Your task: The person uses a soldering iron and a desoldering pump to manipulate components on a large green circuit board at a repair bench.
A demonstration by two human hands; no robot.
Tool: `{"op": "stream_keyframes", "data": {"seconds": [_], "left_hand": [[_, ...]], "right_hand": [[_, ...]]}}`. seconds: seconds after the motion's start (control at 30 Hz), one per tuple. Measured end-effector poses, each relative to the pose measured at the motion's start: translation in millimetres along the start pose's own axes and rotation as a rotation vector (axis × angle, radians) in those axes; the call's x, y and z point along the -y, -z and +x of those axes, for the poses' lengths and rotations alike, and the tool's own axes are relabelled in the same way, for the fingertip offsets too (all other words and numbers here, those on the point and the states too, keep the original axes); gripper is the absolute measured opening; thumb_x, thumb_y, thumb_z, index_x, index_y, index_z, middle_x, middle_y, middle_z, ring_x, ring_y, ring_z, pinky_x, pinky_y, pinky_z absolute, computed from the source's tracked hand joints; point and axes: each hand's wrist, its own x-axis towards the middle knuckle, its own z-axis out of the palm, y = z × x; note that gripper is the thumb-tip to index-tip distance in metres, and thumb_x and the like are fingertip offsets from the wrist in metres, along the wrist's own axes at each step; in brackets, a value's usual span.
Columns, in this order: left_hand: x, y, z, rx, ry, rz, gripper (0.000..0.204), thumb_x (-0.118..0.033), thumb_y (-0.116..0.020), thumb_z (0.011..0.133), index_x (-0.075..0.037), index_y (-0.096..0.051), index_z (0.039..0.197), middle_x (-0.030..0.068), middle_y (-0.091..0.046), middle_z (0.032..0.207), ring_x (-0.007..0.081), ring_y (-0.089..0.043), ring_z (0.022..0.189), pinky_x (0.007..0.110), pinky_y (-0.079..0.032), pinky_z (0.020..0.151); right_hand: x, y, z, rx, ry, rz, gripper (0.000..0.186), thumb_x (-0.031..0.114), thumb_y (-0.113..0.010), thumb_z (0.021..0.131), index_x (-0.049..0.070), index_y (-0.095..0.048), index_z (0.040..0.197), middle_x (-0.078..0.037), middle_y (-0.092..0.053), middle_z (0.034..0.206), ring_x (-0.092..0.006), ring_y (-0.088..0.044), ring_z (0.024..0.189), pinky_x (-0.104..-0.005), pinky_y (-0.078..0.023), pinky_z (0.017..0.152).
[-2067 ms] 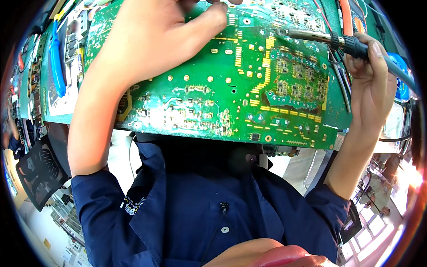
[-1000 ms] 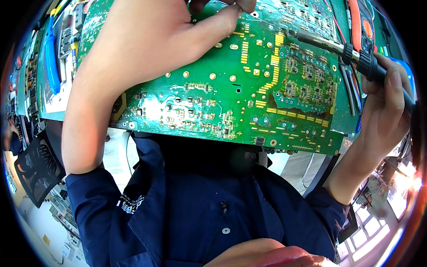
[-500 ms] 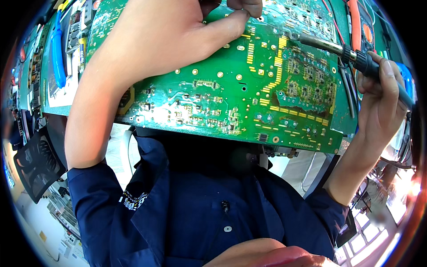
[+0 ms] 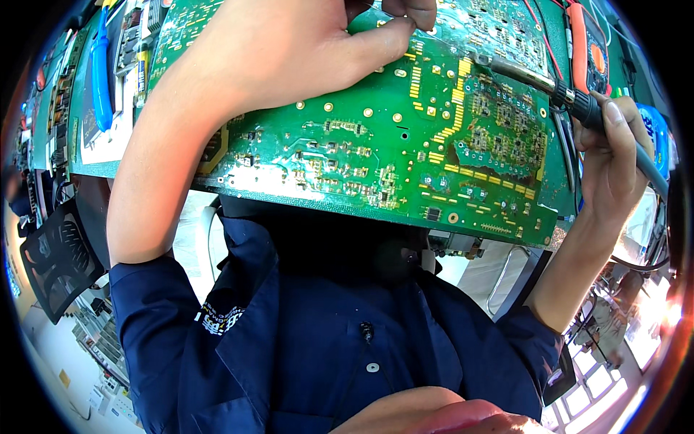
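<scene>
A large green circuit board [image 4: 383, 155] lies in front of me, dense with small parts and gold pads, with a brownish stained patch at its right. My left hand [image 4: 311, 54] reaches over its far middle, thumb and fingers pinched together; whatever they hold is too small or hidden to make out. In my right hand [image 4: 614, 159], closed around the handle, is a soldering iron [image 4: 524, 74]. Its metal barrel points left, with the tip at or just above the board, beside a row of gold pads. I cannot tell whether it touches.
An orange multimeter [image 4: 594, 54] lies at the far right, with red and black leads nearby. Blue-handled pliers [image 4: 101, 83] and a white sheet [image 4: 108, 148] are at the left. The iron's grey cord [image 4: 653, 172] trails right. A black mesh chair [image 4: 61, 260] stands lower left.
The board, left hand and pliers appear slightly farther right, partly from a small shift of view. My right hand sits a little farther left, still gripping the iron.
</scene>
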Motion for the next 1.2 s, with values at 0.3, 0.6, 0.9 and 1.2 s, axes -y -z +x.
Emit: {"op": "stream_keyframes", "data": {"seconds": [0.3,0.6,0.9,1.2], "left_hand": [[15.0,-0.6,-1.2,0.019,-0.006,-0.104,0.01,0.0,-0.062,0.073,-0.001,-0.066,0.081,0.0064,-0.055,0.07,0.0144,-0.049,0.052,0.027,-0.038,0.047],[-6.7,7.3,5.2,0.06,0.081,-0.078,0.009,-0.001,-0.061,0.073,-0.001,-0.065,0.082,0.0068,-0.056,0.073,0.0146,-0.05,0.054,0.027,-0.038,0.048],[-0.5,0.3,0.0,0.015,0.016,-0.108,0.009,-0.001,-0.06,0.074,0.0,-0.064,0.082,0.0074,-0.056,0.074,0.0146,-0.05,0.054,0.027,-0.039,0.049],[13.5,-3.8,0.0,0.01,0.049,-0.247,0.01,-0.001,-0.06,0.074,0.0,-0.065,0.083,0.0077,-0.056,0.073,0.0155,-0.051,0.055,0.027,-0.04,0.05]], "right_hand": [[4.4,-10.4,-6.8,-0.096,-0.065,-0.029,0.023,0.018,-0.059,0.087,-0.003,-0.059,0.076,-0.009,-0.054,0.062,-0.0134,-0.051,0.057,-0.0242,-0.042,0.066],[5.0,-8.9,-6.8,-0.055,-0.02,-0.044,0.023,0.018,-0.058,0.088,-0.001,-0.057,0.074,-0.007,-0.051,0.061,-0.013,-0.05,0.056,-0.0301,-0.044,0.083],[17.5,-16.3,-11.1,-0.081,0.016,-0.134,0.022,0.015,-0.056,0.089,-0.001,-0.057,0.073,-0.006,-0.051,0.062,-0.0112,-0.049,0.056,-0.0331,-0.043,0.091],[19.2,-17.6,-9.8,-0.088,0.029,-0.177,0.023,0.016,-0.056,0.089,0.0,-0.056,0.072,-0.006,-0.051,0.061,-0.0116,-0.048,0.055,-0.0311,-0.044,0.087]]}}
